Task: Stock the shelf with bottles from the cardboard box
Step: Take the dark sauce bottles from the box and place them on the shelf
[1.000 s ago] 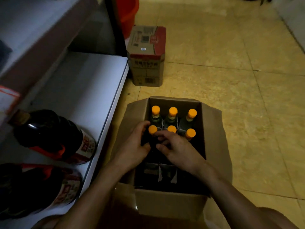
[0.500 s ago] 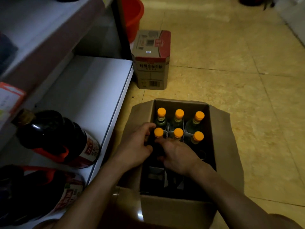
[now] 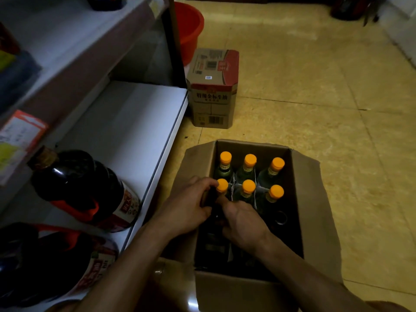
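Observation:
An open cardboard box (image 3: 311, 212) stands on the floor beside the white lower shelf (image 3: 126, 131). Six bottles with orange caps stand in its far half, and the near half is dark. My left hand (image 3: 189, 206) curls round the neck of the near-left orange-capped bottle (image 3: 222, 185), fingertips just under the cap. My right hand (image 3: 243, 219) reaches in from the right and closes on the same bottle lower down, where its fingertips are lost in shadow. Neighbouring bottles (image 3: 248, 188) stand untouched.
Two large dark bottles with red handles (image 3: 78, 190) lie on the shelf's near end; the far part of the board is bare. A closed printed carton (image 3: 212, 91) and a red bucket (image 3: 189, 30) stand past the box. Tiled floor (image 3: 337, 109) stretches to the right.
Both hands have stayed at the near-left bottle, with the left fingers drawn closer under its cap. My head has lifted a little, so more of the shelf and floor shows.

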